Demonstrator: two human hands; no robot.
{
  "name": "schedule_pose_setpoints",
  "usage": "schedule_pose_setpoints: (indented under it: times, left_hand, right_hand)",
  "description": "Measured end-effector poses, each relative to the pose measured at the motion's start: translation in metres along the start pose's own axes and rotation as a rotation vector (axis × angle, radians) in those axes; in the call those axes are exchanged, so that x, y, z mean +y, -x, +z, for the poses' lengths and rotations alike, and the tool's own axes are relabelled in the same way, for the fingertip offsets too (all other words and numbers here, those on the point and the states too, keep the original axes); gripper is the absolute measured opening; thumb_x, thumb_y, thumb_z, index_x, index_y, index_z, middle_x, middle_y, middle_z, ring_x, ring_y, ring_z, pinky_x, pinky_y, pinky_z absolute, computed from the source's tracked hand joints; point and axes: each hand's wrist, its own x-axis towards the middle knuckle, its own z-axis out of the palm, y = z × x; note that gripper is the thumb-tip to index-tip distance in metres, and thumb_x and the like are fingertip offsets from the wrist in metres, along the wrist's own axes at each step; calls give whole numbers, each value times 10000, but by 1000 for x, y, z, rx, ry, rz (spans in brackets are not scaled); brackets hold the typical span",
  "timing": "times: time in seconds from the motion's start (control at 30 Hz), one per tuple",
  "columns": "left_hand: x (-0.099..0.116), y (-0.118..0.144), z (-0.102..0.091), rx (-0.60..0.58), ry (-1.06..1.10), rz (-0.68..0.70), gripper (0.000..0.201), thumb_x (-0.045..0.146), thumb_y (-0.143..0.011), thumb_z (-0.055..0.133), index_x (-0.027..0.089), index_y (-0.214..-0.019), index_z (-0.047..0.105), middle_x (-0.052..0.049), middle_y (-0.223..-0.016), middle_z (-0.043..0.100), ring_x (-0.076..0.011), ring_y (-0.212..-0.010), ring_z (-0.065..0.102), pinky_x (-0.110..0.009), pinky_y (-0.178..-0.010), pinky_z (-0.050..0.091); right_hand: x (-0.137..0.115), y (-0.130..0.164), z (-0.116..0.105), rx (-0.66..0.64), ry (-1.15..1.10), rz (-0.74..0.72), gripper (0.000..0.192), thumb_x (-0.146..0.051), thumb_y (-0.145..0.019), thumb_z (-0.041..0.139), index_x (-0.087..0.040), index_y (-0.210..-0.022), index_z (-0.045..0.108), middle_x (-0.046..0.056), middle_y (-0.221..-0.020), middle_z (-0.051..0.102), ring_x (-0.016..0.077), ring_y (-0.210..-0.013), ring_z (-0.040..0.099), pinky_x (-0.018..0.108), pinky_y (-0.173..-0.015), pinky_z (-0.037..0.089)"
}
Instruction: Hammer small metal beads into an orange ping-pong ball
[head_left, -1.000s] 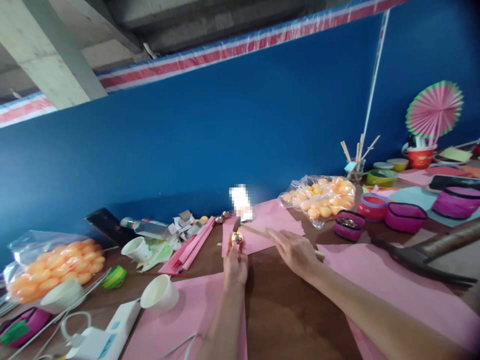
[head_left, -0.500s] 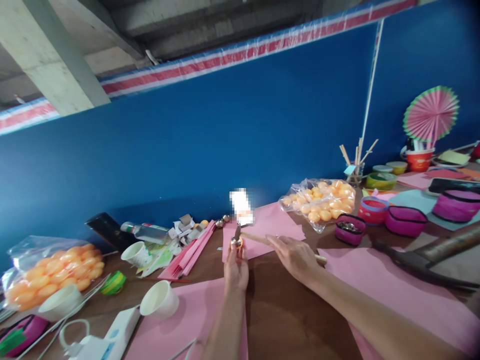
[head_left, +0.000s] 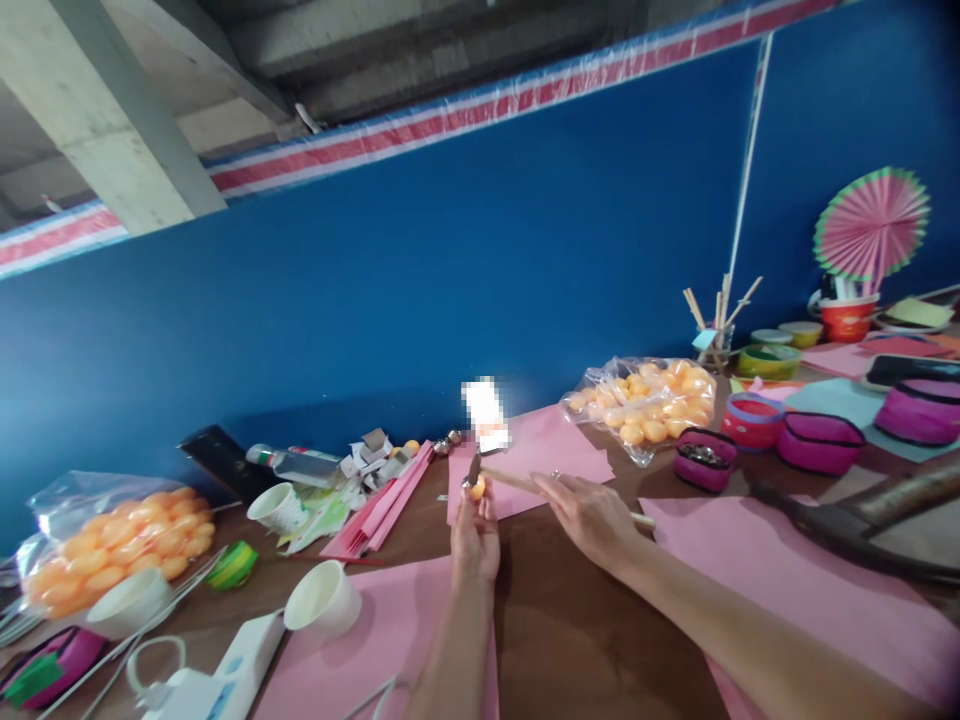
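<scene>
In the middle of the head view, my left hand point(head_left: 475, 540) grips a small orange ball point(head_left: 478, 488) with its fingertips. Shiny metal shows on the ball's left side, too small to make out. My right hand point(head_left: 592, 518) is closed round the wooden handle of a small hammer point(head_left: 513, 479). The hammer's dark head is right at the ball; whether it touches I cannot tell. Beneath and behind lies a pink paper sheet point(head_left: 555, 440). Beyond my left hand sit shiny metallic balls point(head_left: 448, 443).
Bags of orange balls point(head_left: 652, 405) stand right and left. A purple pouch point(head_left: 705, 460) holds small metal pieces. A large dark-headed hammer point(head_left: 832, 530) lies at right. Left are a paper cup point(head_left: 322, 598), a power strip point(head_left: 244, 660) and cables. A blue partition point(head_left: 450, 260) rises behind.
The ball has turned in my left fingers: more orange and less shiny metal faces me. My right hand keeps its hold on the hammer. The view has shifted slightly.
</scene>
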Motion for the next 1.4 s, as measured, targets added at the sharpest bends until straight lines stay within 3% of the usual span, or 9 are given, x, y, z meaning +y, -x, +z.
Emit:
schedule_pose_setpoints:
  times: [0.33, 0.5, 0.7, 0.87, 1.03, 1.17, 1.27, 1.4]
  left_hand:
    - [0, 0, -1, -24, 7, -7, 135, 171, -811, 481, 114, -805, 603, -85, -888, 630, -147, -905, 607, -178, -753, 509]
    - [-1, 1, -2, -24, 17, -37, 120, 191, -791, 513, 123, -797, 612, -67, -841, 638, -137, -856, 619, -182, -724, 518]
    - [-3, 6, 2, -87, -1, -134, 109, 179, -773, 525, 118, -800, 611, -74, -796, 649, -135, -803, 628, -183, -658, 523]
    - [-3, 13, 6, -69, -14, -249, 104, 156, -756, 512, 118, -775, 607, -89, -802, 651, -142, -750, 630, -203, -611, 526]
    - [-5, 14, 7, -36, -30, -260, 95, 161, -745, 526, 123, -763, 611, -79, -775, 645, -140, -699, 623, -200, -574, 516]
    - [-6, 12, 6, -16, -56, -262, 106, 166, -750, 522, 116, -783, 610, -64, -737, 635, -116, -627, 608, -184, -528, 506]
    - [-7, 12, 5, -7, -74, -262, 107, 170, -747, 528, 117, -799, 607, -55, -716, 628, -109, -604, 602, -184, -521, 506]
    - [-7, 13, 6, -20, -87, -269, 95, 166, -745, 531, 121, -788, 603, -53, -711, 629, -109, -609, 602, -191, -535, 510]
  right_hand:
    - [2, -1, -1, 24, 4, 5, 315, -292, -891, 320, -293, -1156, 491, 17, -752, 615, 117, -686, 561, 192, -557, 329]
    - [27, -9, -1, 109, 81, 182, 327, -296, -889, 303, -278, -1151, 497, 45, -880, 600, 151, -778, 537, 231, -642, 347]
    - [62, -15, 4, -63, 230, 375, 325, -292, -859, 357, -320, -1155, 488, 85, -988, 549, 226, -869, 499, 299, -662, 342]
    - [73, -17, 16, -147, 262, 414, 339, -180, -840, 353, -289, -1104, 537, 99, -938, 548, 229, -886, 493, 318, -686, 339]
    - [71, -18, 19, -137, 265, 387, 300, -157, -817, 390, -253, -1017, 592, 105, -933, 563, 240, -917, 473, 329, -712, 334]
    - [59, -18, 18, -38, 160, 151, 302, -193, -845, 379, -288, -1053, 576, 62, -1019, 570, 203, -936, 448, 319, -781, 322]
    - [50, -18, 22, -100, 45, -34, 274, -216, -854, 379, -258, -912, 643, 44, -904, 615, 181, -888, 466, 297, -778, 330]
    - [47, -18, 27, -117, 16, -78, 257, -209, -847, 400, -229, -891, 652, 44, -828, 627, 177, -855, 491, 285, -764, 331]
